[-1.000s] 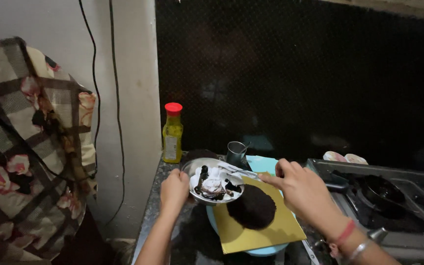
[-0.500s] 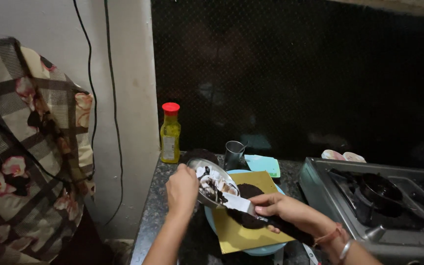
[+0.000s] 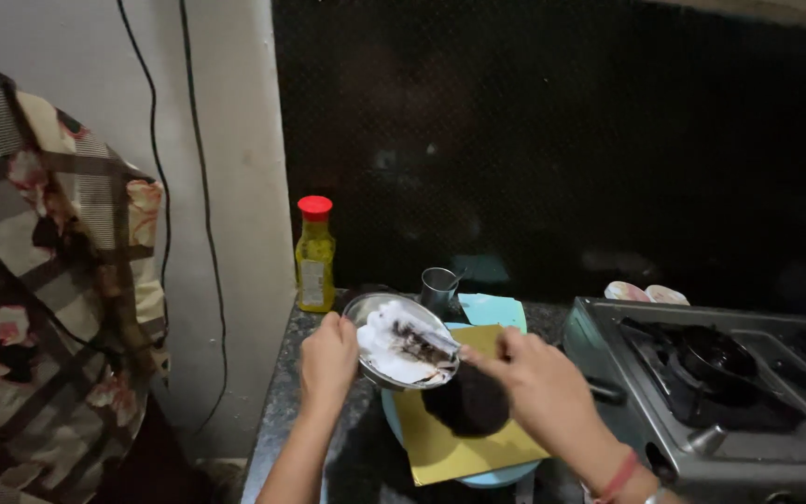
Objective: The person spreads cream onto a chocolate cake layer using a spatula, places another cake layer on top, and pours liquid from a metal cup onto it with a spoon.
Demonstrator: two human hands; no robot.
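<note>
Tilted further vs 0.5 s ago: steel bowl (image 3: 401, 338), now tipped toward dark round cake (image 3: 466, 399); right hand (image 3: 538, 392) up from low over board to bowl rim. Left hand (image 3: 328, 355) grips bowl's left edge, fingers curled tight round rim. Right-hand fingers bunched, pinching utensil at bowl's right edge; utensil mostly hidden, kind unclear. White cream w/ dark crumbs inside bowl. Cake sits on yellow board (image 3: 464, 446) atop light-blue plate (image 3: 492, 478). Yellow bottle w/ red cap (image 3: 314, 254) behind, steel cup (image 3: 438, 289) nr bowl, gas stove (image 3: 729, 392) at right.
</note>
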